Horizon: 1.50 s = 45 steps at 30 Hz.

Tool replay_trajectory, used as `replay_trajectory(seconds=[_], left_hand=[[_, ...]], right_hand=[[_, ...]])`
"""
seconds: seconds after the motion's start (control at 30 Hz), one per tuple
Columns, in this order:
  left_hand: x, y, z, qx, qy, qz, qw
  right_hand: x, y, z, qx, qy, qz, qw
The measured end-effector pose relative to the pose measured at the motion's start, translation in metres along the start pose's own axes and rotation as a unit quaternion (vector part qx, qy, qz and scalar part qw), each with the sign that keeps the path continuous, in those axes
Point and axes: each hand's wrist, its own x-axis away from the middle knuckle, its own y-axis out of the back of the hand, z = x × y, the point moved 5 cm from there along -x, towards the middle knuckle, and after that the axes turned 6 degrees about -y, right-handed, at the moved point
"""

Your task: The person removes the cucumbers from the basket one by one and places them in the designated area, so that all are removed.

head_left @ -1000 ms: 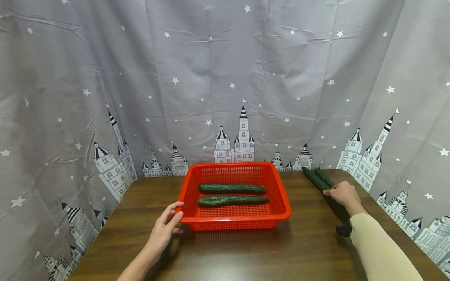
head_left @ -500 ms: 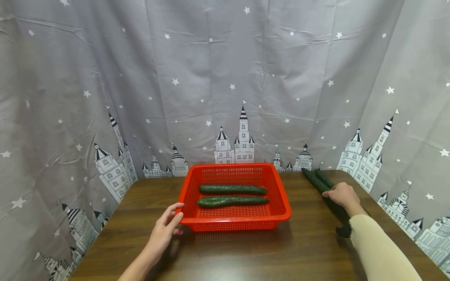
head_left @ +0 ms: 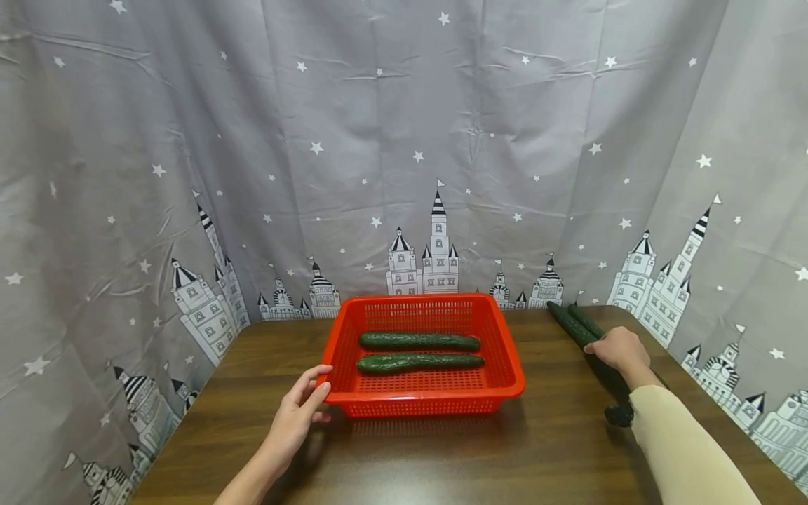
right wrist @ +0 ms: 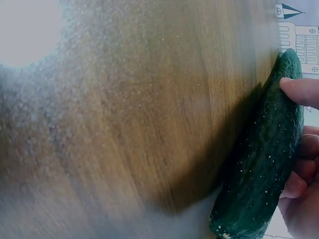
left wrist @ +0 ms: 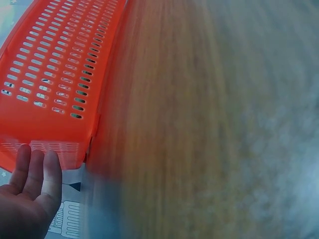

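Before a grey curtain (head_left: pixel 353 112) printed with castles, a red basket (head_left: pixel 423 393) holding two cucumbers (head_left: pixel 419 341) stands on the brown counter (head_left: pixel 429 463), its corner touched by the left hand (head_left: pixel 297 403), fingers loosely extended, while farther right the right hand (head_left: pixel 621 351) grips a third cucumber (right wrist: pixel 261 154) between thumb and curled fingers, a fourth cucumber (head_left: pixel 583 319) close alongside.

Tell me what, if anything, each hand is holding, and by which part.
The right hand holds a cucumber between its ends; the left hand holds the red basket by the rim at its near left corner.
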Motion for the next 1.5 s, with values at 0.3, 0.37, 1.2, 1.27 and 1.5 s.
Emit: replay_trajectory(seconds=[0.3, 0.37, 1.2, 1.27, 1.5], left_hand=[[0.0, 0.0, 0.001, 0.001, 0.014, -0.003, 0.9999], [0.0, 0.0, 0.001, 0.001, 0.015, -0.003, 0.9999], [0.0, 0.0, 0.0, 0.0, 0.016, -0.005, 0.9999], [0.0, -0.001, 0.0, 0.0, 0.016, -0.004, 0.9999], [0.0, -0.001, -0.001, 0.001, 0.016, -0.002, 0.9999]], right_hand=[[-0.002, -0.001, 0.001, 0.018, 0.011, 0.001, 0.9998], [-0.002, -0.001, 0.0, 0.018, 0.011, -0.001, 0.9998], [-0.006, 0.001, 0.005, 0.004, 0.026, -0.027, 0.9993], [-0.006, 0.003, 0.008, 0.003, 0.03, -0.031, 0.9991], [-0.008, 0.008, 0.02, 0.004, 0.043, -0.028, 0.9987]])
